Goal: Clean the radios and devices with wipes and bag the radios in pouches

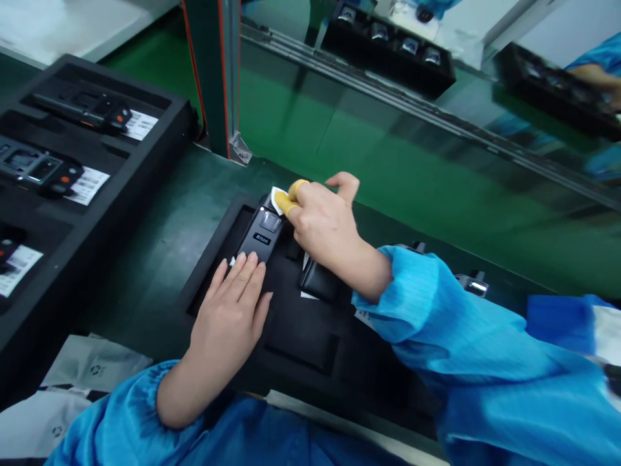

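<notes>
A black handheld device (261, 238) with a "Riton" label and a small window lies in a recess of a black foam tray (310, 336). My left hand (230, 310) rests flat with fingers stretched over the device's lower end. Yellow finger cots cover two fingertips of my right hand (325, 220). Those fingers pinch a small white wiping pad (278, 200) against the device's top end. Beneath my right wrist, another black device (317, 279) lies in the tray, partly hidden, with white paper under it.
At left stands a large black foam tray (145, 162) of similar devices with white labels. A green post (213, 77) rises at the bench's back. Beyond the clear partition are black trays (388, 55) and another person's hand (594, 77). Plastic bags (92, 366) lie lower left.
</notes>
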### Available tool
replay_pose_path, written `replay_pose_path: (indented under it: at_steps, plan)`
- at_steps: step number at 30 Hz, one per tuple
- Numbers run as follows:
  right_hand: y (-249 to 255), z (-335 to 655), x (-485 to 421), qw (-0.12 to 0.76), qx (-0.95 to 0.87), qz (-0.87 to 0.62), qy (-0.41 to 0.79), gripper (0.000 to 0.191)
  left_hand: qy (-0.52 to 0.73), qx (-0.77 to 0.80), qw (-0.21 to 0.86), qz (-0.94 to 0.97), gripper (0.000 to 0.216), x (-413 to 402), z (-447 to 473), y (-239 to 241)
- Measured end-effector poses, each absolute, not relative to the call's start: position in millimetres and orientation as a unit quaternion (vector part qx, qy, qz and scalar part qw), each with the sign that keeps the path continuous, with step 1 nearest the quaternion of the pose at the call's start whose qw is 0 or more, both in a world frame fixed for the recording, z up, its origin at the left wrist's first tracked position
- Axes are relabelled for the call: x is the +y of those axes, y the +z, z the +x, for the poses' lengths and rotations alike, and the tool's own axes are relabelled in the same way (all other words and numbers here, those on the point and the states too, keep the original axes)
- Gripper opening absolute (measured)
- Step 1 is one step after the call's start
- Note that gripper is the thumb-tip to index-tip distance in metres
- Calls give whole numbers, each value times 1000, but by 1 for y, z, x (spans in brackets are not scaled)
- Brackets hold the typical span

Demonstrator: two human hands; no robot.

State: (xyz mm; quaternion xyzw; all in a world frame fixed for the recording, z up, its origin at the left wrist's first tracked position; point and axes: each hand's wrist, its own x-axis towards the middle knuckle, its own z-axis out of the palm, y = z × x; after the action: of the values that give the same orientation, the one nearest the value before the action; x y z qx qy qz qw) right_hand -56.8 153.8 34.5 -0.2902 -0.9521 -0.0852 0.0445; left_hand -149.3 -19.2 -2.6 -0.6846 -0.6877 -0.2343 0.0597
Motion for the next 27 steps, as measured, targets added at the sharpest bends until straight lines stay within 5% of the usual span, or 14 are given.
replay_pose_path:
  at_steps: [7,18,27]
  plan:
    - [34,-27,146,83,-930,-347,-86,36,-246,-688,53,-681,34,-19,-148,-3]
    - [22,-49,108,119,-975,-160,-101,38,-249,-696,19,-673,34,-20,-149,-3]
    - [68,93,111,115,-863,-483,-88,32,-285,-667,49,-686,38,-21,-156,-10]
